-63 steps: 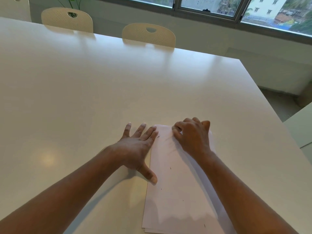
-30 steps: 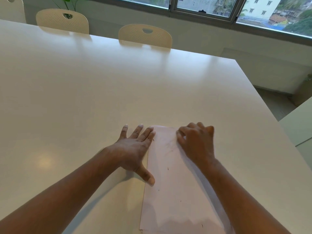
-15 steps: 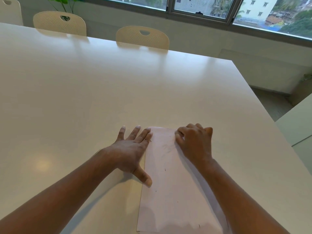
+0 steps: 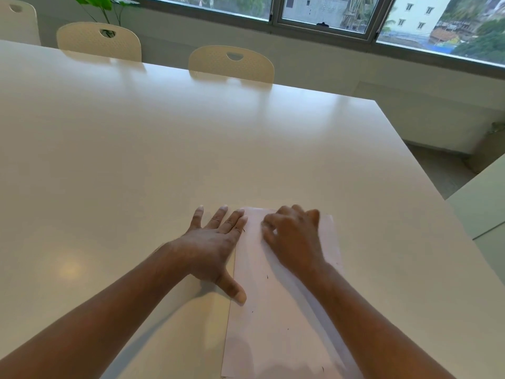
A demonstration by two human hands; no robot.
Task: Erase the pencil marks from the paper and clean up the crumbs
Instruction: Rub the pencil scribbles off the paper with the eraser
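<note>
Left hand (image 4: 210, 244) lies flat with fingers spread, palm on the table (image 4: 191, 146), thumb tip and forefinger touching the left edge of the paper (image 4: 276, 324); right hand (image 4: 293, 239) sits on the sheet's far end with fingers curled under, blurred, and I cannot tell whether it pinches anything. I note the paper lying lengthwise toward the table's near right side, a few small dark specks (image 4: 267, 277) scattered on it. Two cream chairs (image 4: 232, 64) stand at the far table edge below a window (image 4: 328, 12).
</note>
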